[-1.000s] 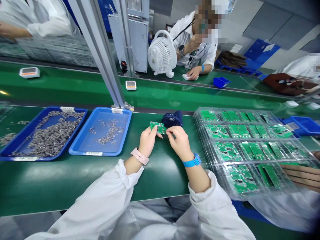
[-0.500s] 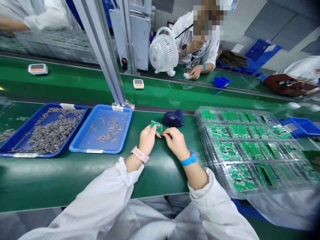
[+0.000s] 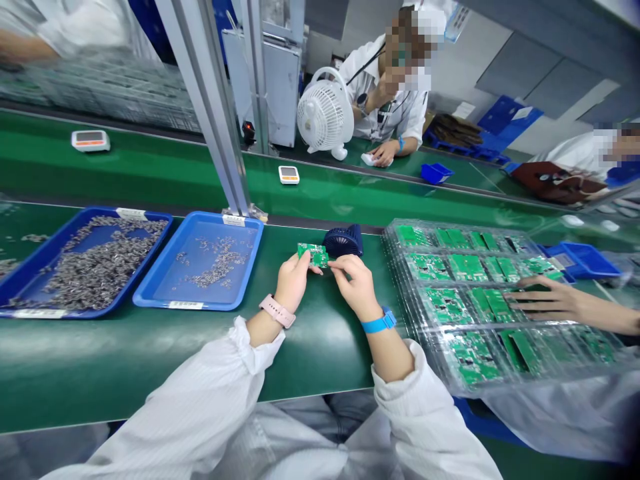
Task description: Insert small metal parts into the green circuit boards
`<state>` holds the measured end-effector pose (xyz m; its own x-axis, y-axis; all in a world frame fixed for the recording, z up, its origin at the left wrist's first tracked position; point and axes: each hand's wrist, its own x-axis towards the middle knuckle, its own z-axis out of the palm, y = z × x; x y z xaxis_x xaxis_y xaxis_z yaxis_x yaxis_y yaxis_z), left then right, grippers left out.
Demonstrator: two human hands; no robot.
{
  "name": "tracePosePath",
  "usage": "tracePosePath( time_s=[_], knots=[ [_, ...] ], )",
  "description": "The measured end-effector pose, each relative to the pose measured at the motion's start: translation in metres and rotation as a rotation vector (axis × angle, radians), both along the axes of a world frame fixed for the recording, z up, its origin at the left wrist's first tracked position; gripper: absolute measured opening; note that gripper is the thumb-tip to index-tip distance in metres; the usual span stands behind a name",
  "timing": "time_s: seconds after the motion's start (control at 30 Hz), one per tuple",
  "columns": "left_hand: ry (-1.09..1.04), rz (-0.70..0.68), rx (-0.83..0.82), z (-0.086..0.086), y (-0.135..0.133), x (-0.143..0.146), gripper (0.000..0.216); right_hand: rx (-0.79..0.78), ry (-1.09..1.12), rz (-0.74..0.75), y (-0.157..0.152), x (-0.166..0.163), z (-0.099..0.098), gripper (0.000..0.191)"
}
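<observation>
My left hand [image 3: 292,281] grips a small green circuit board [image 3: 314,255] by its left side, above the green bench. At the board's right edge, my right hand [image 3: 354,283] is closed with thumb and forefinger pinched together. Whatever those fingertips hold is too small to make out. Just behind the board stands a dark blue fan [image 3: 344,240]. Left of my hands, a light blue tray [image 3: 165,283] holds scattered small metal parts [image 3: 216,267]. A darker blue tray [image 3: 103,233] beyond it carries a thick heap of similar parts.
Stacked clear plastic trays [image 3: 407,320] of green boards stand on the right. A co-worker's hand [image 3: 560,300] reaches over them. A metal post [image 3: 207,107] rises behind the light blue tray. Farther back are a white fan [image 3: 325,117] and a small white timer [image 3: 289,175].
A co-worker's hand has come in from the right over the board trays. The circuit board in my left hand has turned slightly; my right hand stays at its edge.
</observation>
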<state>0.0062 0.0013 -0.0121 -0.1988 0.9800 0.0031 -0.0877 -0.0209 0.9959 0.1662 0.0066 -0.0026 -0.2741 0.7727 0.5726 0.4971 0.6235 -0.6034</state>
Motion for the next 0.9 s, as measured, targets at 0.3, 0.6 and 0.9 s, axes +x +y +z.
tracePosePath(
  time_s=[0.3, 0.6, 0.9],
  knots=[
    [-0.006, 0.029, -0.014, 0.000, 0.000, -0.002, 0.045, 0.004, -0.065, 0.034, -0.002, -0.005, -0.002, 0.022],
    [0.077, -0.144, 0.116, 0.010, -0.003, -0.003, 0.046, -0.184, 0.127, -0.023, -0.009, -0.007, 0.010, 0.012],
    [0.110, -0.344, 0.167, 0.011, -0.008, -0.003, 0.067, -0.010, -0.074, -0.191, -0.080, 0.031, 0.096, 0.015]
  ],
)
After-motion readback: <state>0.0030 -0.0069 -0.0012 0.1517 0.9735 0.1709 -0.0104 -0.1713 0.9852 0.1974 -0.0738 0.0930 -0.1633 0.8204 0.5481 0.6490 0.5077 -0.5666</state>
